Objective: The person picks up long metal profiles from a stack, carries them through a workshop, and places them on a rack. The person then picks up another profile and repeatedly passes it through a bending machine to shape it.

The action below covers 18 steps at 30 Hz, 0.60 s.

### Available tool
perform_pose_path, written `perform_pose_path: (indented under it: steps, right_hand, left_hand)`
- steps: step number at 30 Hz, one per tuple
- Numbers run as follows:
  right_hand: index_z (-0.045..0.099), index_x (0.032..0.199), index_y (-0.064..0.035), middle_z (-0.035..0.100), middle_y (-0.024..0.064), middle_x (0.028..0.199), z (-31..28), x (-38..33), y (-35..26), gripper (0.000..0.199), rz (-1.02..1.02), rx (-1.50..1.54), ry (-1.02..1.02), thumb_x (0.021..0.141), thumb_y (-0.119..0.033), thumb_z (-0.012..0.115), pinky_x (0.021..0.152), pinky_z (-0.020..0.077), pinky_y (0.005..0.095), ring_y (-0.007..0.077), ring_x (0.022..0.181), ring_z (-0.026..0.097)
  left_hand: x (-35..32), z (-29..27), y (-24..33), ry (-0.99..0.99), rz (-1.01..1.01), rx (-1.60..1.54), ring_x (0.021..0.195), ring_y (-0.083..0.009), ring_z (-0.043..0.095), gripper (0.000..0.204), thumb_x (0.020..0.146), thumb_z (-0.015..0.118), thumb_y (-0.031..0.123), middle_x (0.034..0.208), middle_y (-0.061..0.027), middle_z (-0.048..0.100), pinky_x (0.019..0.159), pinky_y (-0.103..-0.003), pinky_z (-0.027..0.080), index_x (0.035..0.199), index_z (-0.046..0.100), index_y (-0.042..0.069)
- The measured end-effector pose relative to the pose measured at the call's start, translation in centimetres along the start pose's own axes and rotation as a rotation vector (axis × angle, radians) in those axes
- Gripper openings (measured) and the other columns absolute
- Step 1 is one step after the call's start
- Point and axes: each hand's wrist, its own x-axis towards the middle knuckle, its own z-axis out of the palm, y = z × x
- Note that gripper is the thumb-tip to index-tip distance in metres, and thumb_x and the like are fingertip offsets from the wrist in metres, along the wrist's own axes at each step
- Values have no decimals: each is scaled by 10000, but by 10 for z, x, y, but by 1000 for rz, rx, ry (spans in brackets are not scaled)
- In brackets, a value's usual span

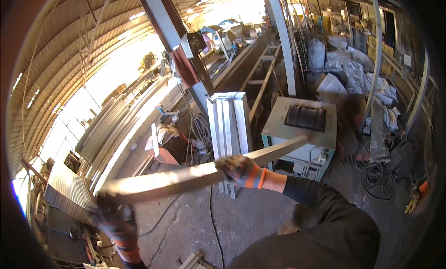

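A long metal bar [186,180] with a square-looking profile slants across in front of me, its far end over the top of a boxy machine [274,118]. My right hand [239,170], in a dark glove with an orange cuff, grips it near the middle. At its near left end my left hand [114,220], gloved alike and blurred by motion, is closed round the bar. Behind the bar an upright bundle of silvery metal profiles [228,123] stands on the floor. The machine's top has a dark ribbed roller [305,118] in an opening.
Steel posts [281,41] rise beyond the bundle. Long stacked profiles [104,125] and corrugated sheets [69,190] lie on the left. At right are silvery sacks [348,64] and a coiled black cable [376,178]. A thin cable [213,222] runs along the floor near me.
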Motion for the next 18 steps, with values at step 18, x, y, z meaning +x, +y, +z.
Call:
perform_pose_path:
  steps: [18]
  right_hand:
    - [711,1246,-28,757,51,1116,19,-239,260,459,1339,968,1140,914,-258,928,906,574,360,189,1006,713]
  left_hand:
    - [-257,171,416,-1014,-30,-1038,1277,-506,666,1234,711,959,717,1420,-296,684,1081,-601,531,1535,535,-99]
